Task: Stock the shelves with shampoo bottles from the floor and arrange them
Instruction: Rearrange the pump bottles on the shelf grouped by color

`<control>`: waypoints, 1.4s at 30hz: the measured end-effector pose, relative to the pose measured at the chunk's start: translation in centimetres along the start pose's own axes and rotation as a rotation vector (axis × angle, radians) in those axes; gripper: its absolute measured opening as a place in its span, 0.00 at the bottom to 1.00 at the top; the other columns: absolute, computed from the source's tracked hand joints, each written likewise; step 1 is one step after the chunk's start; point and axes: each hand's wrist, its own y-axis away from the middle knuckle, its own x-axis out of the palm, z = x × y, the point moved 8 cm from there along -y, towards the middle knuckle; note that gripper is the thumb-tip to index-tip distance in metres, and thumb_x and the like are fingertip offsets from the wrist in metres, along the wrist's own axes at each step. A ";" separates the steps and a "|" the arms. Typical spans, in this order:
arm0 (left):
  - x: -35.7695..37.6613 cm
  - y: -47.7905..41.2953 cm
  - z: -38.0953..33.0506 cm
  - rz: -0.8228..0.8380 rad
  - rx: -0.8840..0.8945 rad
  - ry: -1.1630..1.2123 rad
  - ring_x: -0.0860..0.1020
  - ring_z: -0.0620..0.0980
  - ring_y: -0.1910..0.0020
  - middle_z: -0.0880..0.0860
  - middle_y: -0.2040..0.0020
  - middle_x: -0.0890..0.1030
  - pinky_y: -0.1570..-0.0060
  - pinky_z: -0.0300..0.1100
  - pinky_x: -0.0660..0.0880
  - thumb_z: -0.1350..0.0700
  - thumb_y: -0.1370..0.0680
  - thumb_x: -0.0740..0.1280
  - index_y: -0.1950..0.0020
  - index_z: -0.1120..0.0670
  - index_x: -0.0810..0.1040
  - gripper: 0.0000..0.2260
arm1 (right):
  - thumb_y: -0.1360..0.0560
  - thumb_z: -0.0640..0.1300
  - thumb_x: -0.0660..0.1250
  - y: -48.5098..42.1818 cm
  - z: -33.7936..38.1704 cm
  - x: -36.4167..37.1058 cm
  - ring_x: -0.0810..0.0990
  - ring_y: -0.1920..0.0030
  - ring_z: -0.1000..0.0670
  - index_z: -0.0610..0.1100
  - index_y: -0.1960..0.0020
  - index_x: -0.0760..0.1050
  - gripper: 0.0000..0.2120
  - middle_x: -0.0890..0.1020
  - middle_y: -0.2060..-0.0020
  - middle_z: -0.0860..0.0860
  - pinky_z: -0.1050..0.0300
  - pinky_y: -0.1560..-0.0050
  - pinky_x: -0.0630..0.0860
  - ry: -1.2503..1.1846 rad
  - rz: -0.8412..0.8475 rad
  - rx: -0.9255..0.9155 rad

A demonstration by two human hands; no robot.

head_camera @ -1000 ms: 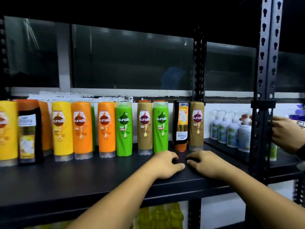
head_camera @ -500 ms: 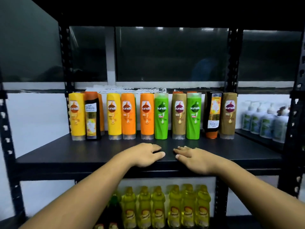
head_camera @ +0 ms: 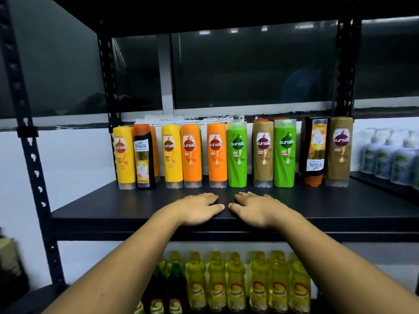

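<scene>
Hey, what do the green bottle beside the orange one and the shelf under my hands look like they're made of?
Green bottle: probably plastic, semi-glossy; soft highlights on smooth moulded curves. Shelf: matt black board, possibly painted metal or laminate; it shows a faint sheen only, so I cannot tell which.

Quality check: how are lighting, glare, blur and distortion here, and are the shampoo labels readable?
Head view: dim, rack top nearly black; ceiling-light glare on the window pane; wide-angle bend tilts the front upright; shampoo bottles have sharp, readable labels; pump bottles far right and yellow bottles below are soft; left hand and right hand sharp, flat on the shelf.
</scene>
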 end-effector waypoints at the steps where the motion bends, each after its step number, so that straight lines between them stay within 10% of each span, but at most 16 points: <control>1: 0.0 0.1 -0.3 0.015 0.004 -0.011 0.51 0.46 0.18 0.46 0.16 0.53 0.20 0.50 0.49 0.38 0.15 0.50 0.16 0.49 0.55 0.29 | 0.18 0.63 0.45 0.1 0.0 0.0 0.54 0.20 0.51 0.48 0.21 0.58 0.31 0.59 0.20 0.51 0.41 0.24 0.52 0.002 -0.002 -0.005; 42: 0.6 -0.1 -0.1 0.155 0.141 -0.044 0.39 0.45 0.18 0.50 0.16 0.44 0.19 0.49 0.40 0.38 0.15 0.43 0.16 0.54 0.45 0.32 | 0.18 0.61 0.44 0.9 0.0 -0.1 0.46 0.19 0.52 0.47 0.19 0.52 0.32 0.53 0.19 0.52 0.44 0.20 0.45 0.013 0.056 0.040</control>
